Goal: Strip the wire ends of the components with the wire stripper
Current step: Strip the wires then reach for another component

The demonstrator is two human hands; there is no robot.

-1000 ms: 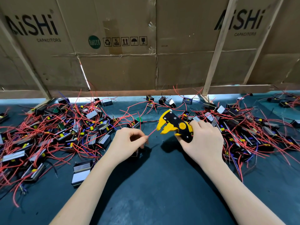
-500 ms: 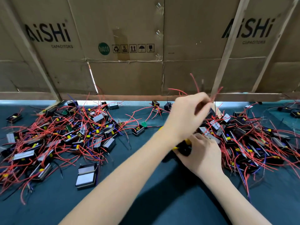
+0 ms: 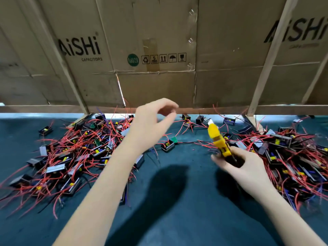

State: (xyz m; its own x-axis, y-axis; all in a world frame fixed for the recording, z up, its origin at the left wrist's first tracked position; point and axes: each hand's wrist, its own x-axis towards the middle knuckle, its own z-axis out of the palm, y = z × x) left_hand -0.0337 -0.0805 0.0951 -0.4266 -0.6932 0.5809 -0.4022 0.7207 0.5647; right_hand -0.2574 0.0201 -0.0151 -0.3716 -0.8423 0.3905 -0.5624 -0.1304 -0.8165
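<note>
Since half a second ago, left hand (image 3: 150,121) has swung back from the right pile (image 3: 291,153) toward centre, empty, fingers loosely curved and raised above the tabletop (image 3: 177,219). Right hand (image 3: 243,167) grips the yellow wire stripper (image 3: 219,139), nose pointing away. Red-wired components lie in 2 heaps, the left pile (image 3: 71,153) larger.
</note>
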